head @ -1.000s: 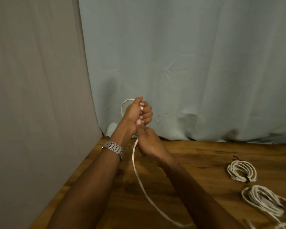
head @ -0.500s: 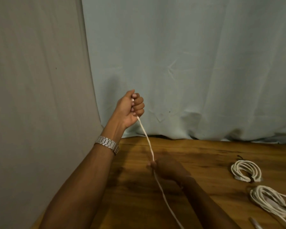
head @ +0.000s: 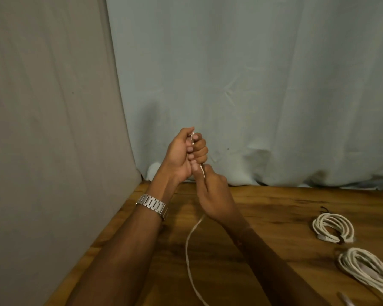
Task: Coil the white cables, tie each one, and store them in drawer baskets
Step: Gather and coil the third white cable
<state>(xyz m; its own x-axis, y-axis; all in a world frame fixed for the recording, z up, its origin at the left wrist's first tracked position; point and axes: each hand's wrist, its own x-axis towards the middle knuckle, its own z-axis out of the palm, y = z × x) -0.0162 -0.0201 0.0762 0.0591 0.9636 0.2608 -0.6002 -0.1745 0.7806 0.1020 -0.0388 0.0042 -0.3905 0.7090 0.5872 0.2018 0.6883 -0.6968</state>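
**Both hands on one loose cable, coil barely begun**

At the centre of the frame the left hand (head: 184, 154) is raised above the table, fingers curled tight around the white cable (head: 189, 257), whose end pokes out just above the fist. The right hand (head: 215, 195) sits directly below and touching it, fingers pinched on the same cable where it leaves the left fist. From there the cable hangs in a long slack curve down to the bottom edge of the frame, where the rest is out of sight.

What could go wrong: I judge the turns gathered in the left fist to be few and hard to see, so a loosened grip would let them spring apart. The long hanging tail could drag along the wooden table (head: 274, 202), snag on its edge, or twist as it is pulled up, giving uneven loops. How much cable is left cannot be told.

At the right of the frame lies a coiled cable (head: 333, 227) with a dark tie at its near side, and lower right a second bundle (head: 363, 270) whose strands trail off toward the corner; whether it is tied cannot be told. A small pale object (head: 345, 300) shows at the bottom right edge. Grey cloth (head: 252, 85) hangs behind the table, and a watch (head: 152, 205) is on the left wrist. No drawer baskets are in view, so storing will mean turning elsewhere. Nothing lies between the hands and the hanging cable.
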